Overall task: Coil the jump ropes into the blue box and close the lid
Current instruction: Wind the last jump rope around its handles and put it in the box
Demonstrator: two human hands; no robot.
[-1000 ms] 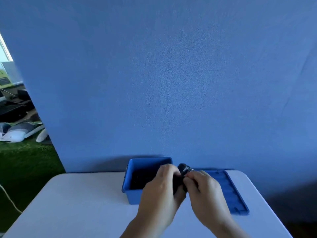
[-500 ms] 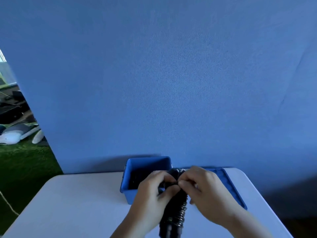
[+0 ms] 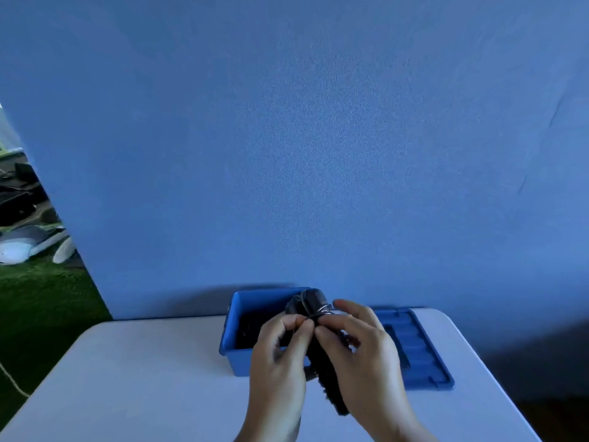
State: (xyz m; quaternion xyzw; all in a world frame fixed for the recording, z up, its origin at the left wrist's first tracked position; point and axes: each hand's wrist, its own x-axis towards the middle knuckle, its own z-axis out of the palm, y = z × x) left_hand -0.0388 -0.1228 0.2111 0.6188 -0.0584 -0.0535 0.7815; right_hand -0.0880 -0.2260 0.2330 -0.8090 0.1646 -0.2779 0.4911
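A black jump rope bundle (image 3: 318, 352), handles together with thin cord wound round their upper end, is held between both hands above the front edge of the blue box (image 3: 242, 314). My left hand (image 3: 280, 355) pinches the cord near the top of the handles. My right hand (image 3: 360, 349) grips the bundle from the right, fingertips on the cord. The box is open, with dark contents inside that I cannot make out. Its blue lid (image 3: 420, 349) lies flat on the table to the right of the box.
The white table (image 3: 143, 378) carries the box and lid near its far edge. A blue backdrop (image 3: 302, 154) rises right behind. To the left lie green turf and white objects (image 3: 19, 247) on the floor.
The bundle has been tilted and lifted, its top end now over the box. Both hands have shifted their hold to the cord near the top of the handles.
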